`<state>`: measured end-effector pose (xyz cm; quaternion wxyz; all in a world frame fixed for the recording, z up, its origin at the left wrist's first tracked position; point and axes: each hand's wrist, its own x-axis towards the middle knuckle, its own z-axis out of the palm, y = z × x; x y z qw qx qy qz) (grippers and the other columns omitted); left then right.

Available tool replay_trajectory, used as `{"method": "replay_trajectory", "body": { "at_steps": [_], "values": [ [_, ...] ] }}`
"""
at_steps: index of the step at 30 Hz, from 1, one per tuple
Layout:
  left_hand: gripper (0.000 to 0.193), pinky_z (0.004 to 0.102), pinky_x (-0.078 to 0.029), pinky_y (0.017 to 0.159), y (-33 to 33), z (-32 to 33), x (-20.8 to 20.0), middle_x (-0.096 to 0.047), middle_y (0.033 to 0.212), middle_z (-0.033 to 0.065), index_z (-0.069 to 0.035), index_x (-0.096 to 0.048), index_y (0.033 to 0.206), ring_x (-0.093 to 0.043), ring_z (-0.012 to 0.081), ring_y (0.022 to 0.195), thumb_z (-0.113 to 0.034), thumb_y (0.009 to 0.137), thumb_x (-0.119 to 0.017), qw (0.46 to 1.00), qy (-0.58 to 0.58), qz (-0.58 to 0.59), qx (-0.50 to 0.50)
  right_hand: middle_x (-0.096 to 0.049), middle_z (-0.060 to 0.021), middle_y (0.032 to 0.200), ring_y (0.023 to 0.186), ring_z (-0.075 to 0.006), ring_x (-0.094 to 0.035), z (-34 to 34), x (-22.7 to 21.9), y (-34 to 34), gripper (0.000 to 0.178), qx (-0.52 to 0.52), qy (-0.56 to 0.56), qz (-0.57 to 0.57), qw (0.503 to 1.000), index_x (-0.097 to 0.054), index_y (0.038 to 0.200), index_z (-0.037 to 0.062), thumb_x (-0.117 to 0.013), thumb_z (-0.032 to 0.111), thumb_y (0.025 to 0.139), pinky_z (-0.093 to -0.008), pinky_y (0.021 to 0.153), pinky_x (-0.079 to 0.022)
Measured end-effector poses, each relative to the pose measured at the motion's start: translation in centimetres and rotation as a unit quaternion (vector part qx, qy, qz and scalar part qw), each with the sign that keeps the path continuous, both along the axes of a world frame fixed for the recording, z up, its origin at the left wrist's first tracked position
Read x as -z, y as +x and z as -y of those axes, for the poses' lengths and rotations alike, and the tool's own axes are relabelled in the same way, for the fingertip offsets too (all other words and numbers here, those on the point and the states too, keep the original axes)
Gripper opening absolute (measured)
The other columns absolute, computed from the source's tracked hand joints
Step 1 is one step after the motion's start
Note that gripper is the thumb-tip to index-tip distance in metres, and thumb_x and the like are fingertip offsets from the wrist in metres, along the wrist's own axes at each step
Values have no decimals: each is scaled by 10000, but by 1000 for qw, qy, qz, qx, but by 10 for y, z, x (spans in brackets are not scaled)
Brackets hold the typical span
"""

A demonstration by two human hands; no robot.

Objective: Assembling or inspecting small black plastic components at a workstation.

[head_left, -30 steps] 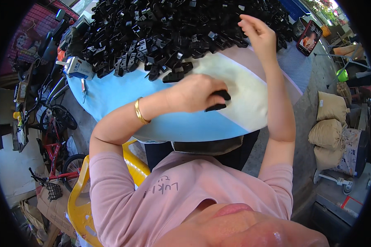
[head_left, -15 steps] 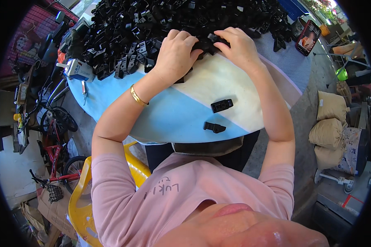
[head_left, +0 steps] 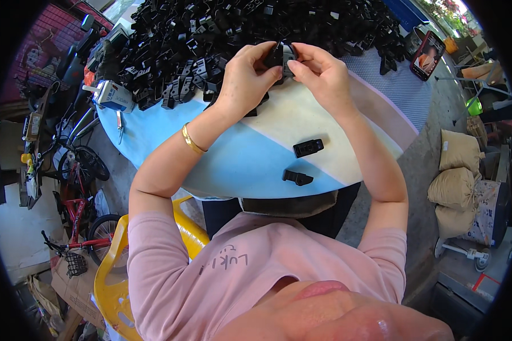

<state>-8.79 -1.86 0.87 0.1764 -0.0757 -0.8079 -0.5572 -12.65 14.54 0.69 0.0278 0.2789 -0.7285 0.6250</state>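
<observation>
At the near edge of a large heap of black plastic parts (head_left: 176, 34), my two hands meet. A small black plastic part (head_left: 288, 55) with a grey, shiny face stands between them. My right hand (head_left: 327, 74) pinches it between thumb and fingers. Fingers and thumb of my left hand (head_left: 246, 77) close round a black plastic piece beside it; whether the two pieces are joined I cannot tell. Nearer to me, two loose black plastic parts (head_left: 308, 148) lie on the blue and cream cloth (head_left: 233, 165).
A small white and blue box (head_left: 114, 95) stands at the table's left edge, with a metal key-like piece (head_left: 120, 126) beside it. A phone (head_left: 428, 55) leans at the right edge. A yellow chair (head_left: 111, 278) is at lower left; filled sacks (head_left: 458, 150) stand on the right.
My right hand has come left and turned its pinched part upright against my left hand. My left fingers have closed in toward it. The two loose parts lie still on the cloth.
</observation>
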Motion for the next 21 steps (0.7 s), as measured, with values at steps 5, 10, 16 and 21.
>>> {"method": "replay_trajectory", "body": {
  "at_steps": [5,10,16,21],
  "values": [
    [366,252,-508,747,8,-1,-13,-609,999,74,39,-550,1142,-609,130,831,-63,804,-649,950,277,115,85,-614,-59,976,860,-95,-585,-4,2,-5,358,-1,12,-57,998,-548,1176,-1,-618,83,836,-216,734,-495],
    [344,241,-493,790,7,3,-9,-616,1002,68,5,-565,1146,-600,123,855,-38,813,-639,921,347,146,101,-604,-48,994,876,-92,-574,-2,-3,2,353,-37,14,-76,996,-546,1187,10,-600,82,846,-213,736,-491],
    [373,237,-491,800,4,9,-8,-634,942,53,-5,-575,1141,-595,113,868,0,778,-663,931,319,126,123,-596,-46,947,829,-105,-572,-5,-7,2,356,-48,27,-131,990,-550,1183,11,-603,49,833,-218,697,-490],
    [392,223,-498,742,8,0,-11,-628,879,32,-4,-576,1140,-586,89,790,-9,763,-686,931,332,118,95,-602,-83,901,764,-152,-600,-3,-9,8,409,26,87,-278,956,-542,1183,16,-645,44,787,-245,648,-501]
  ]
}}
